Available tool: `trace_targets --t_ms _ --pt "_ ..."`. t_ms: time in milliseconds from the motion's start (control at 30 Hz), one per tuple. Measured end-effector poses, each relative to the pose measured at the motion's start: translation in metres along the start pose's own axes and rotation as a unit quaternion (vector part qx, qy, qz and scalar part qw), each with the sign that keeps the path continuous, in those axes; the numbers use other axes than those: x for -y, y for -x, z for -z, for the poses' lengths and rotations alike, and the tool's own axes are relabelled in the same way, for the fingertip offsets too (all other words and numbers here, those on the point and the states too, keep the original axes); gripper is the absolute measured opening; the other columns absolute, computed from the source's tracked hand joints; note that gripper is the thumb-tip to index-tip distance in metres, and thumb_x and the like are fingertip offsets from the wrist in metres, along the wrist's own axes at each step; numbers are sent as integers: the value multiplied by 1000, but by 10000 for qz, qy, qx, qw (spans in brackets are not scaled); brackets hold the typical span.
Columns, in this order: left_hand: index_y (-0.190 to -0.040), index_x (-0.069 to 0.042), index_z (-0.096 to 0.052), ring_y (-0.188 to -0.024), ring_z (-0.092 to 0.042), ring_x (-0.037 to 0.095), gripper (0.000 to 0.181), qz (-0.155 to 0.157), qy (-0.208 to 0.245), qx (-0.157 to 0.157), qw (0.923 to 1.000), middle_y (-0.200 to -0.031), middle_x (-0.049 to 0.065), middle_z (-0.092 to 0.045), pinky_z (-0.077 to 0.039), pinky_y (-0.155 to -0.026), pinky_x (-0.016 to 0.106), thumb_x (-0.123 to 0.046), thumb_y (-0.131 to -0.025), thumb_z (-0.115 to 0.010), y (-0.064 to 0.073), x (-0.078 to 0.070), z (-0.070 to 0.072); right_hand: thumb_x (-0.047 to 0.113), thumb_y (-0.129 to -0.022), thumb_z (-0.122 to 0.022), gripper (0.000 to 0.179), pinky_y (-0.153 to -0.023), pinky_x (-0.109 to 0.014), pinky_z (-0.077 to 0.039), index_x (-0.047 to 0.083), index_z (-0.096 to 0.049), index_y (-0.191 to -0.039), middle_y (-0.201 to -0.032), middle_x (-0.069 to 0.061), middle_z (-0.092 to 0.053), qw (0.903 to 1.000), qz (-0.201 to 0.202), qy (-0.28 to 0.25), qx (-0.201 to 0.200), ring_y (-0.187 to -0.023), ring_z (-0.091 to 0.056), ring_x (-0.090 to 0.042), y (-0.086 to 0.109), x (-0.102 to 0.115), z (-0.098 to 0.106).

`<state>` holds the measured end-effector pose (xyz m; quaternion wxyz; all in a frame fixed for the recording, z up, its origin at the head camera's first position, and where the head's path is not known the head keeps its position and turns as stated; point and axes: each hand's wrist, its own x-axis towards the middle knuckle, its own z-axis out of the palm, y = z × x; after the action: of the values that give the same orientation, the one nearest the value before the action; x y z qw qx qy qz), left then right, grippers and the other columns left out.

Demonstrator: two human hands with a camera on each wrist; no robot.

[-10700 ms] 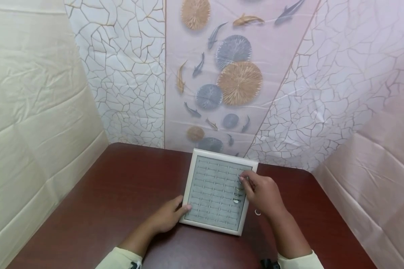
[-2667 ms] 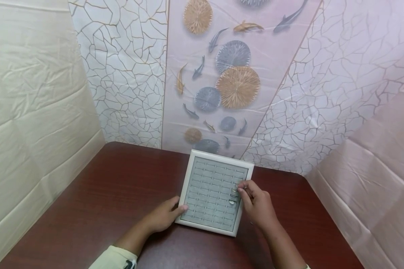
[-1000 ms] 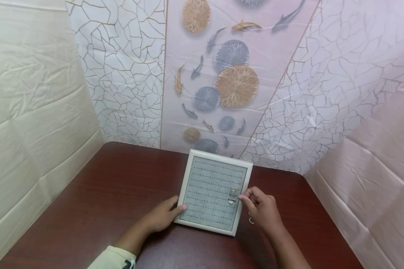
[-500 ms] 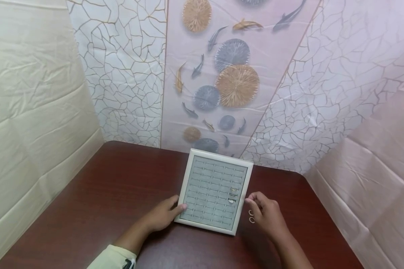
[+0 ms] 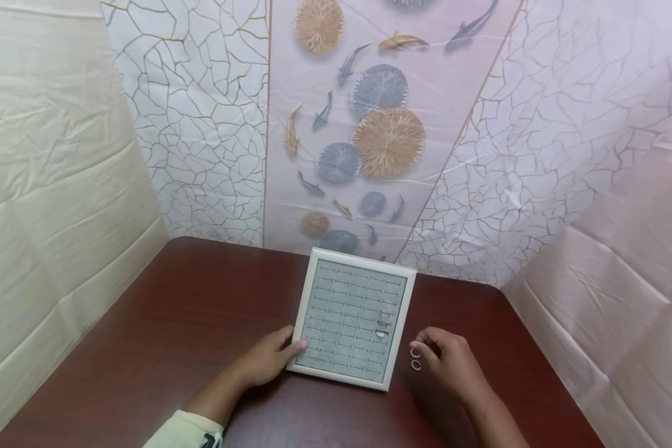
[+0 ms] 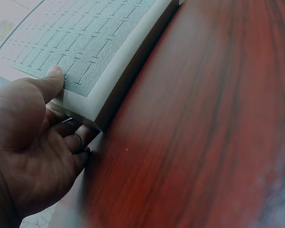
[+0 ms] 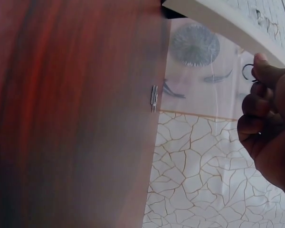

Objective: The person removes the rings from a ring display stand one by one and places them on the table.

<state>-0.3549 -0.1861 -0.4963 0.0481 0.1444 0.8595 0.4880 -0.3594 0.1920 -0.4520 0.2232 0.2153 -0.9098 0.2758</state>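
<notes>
A white-framed ring display tray (image 5: 345,257) with grey slotted padding stands tilted on the table. My left hand (image 5: 266,361) grips its lower left corner, thumb on the front face and fingers behind, as the left wrist view shows. Three rings (image 5: 381,334) sit in slots near the tray's right side. Right of the tray, my right hand (image 5: 450,361) pinches a ring (image 7: 248,72) between thumb and index finger; the right wrist view shows it above the tabletop. Two loose rings (image 5: 416,365) lie on the table just below those fingertips, seen edge-on in the right wrist view.
The dark red wooden table (image 5: 201,298) spreads around the tray on every side. Patterned cloth (image 5: 224,124) hangs behind its far edge, with pale cloth (image 5: 61,186) along the left and more along the right.
My right hand has drawn a ring away from the tray and moved right and down, over the loose rings. Earlier, one more ring sat in the tray. My left hand keeps its grip.
</notes>
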Motion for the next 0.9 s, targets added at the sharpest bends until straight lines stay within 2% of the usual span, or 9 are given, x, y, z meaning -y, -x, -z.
trace_targets --t_ms 200,400,600,733,900 --pt "-146 -12 -61 -138 -63 34 46 46 75 -19 10000 -136 11 -73 -44 -118 65 -44 -113 -59 1 -1 -1 7 -98 -80 15 -63 -24 -46 13 -71 -87 -74 0 -68 9965 -593 142 577 -65 -49 0 -3 -4 6" --pt "-146 -13 -61 -134 -65 31 45 4 100 47 9999 -135 9 -74 -47 -115 64 -44 -113 -59 0 0 -1 7 -102 -75 14 -62 -24 -44 11 -70 -90 -76 -1 -67 9848 -1082 216 1341 -65 -49 -4 -2 -3 7" --pt "-144 -13 -61 -128 -67 28 44 25 117 83 9999 -131 7 -76 -49 -112 61 -43 -113 -58 1 1 -1 0 -97 -74 16 -60 -25 -45 11 -70 -88 -76 5 -66 9748 -1079 367 1919 -66 -51 -5 1 -8 4" --pt "-145 -13 -61 -130 -66 30 44 84 164 35 9998 -131 8 -75 -47 -113 62 -43 -113 -59 1 0 -1 -3 -92 -74 18 -61 -27 -44 13 -69 -84 -74 6 -62 9678 -1148 569 2169 -67 -52 -10 1 -10 3" --pt "-145 -13 -61 -132 -65 30 44 90 142 3 9999 -132 8 -75 -46 -115 64 -43 -113 -59 0 -1 -1 -3 -90 -76 27 -62 -31 -41 16 -61 -77 -71 4 -54 9570 -1263 972 2425 -66 -49 -14 0 -13 2"
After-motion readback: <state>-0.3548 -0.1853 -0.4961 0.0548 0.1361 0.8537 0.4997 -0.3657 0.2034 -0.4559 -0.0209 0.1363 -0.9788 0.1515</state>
